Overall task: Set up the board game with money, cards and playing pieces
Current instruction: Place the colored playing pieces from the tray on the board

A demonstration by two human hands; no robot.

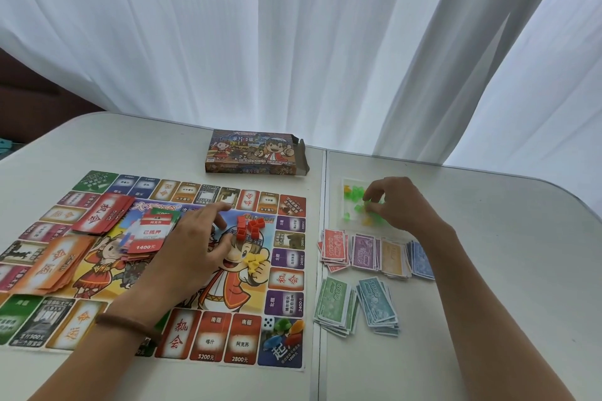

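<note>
From the head view, the board (208, 338) is laid out on the left half of the table (488, 270). The left hand (195, 244) lies on its middle with the fingers straight and a little apart, holding nothing. The right hand (394, 202) is off to the side over a clear bag (338, 221), fingertips bunched in what looks like a pinch on the green pieces (355, 195).

If it were me, I'd lift only a few at a time and set them beside the red houses (249, 226) and yellow pieces (255, 260). They're small and would scatter easily.

The money piles (365, 252) sit just beside the board, with notes reading 10000, 5000, 500 and 100. On the board I can make out 机会, 南疆, 3200元, 2800元 and 2400元, and one card (148, 234) says 已抵押 and 1400元. The die (268, 322) sits next to the tokens (286, 332) on the 起 corner. The box (254, 153) lettering is too blurry to read.
</note>
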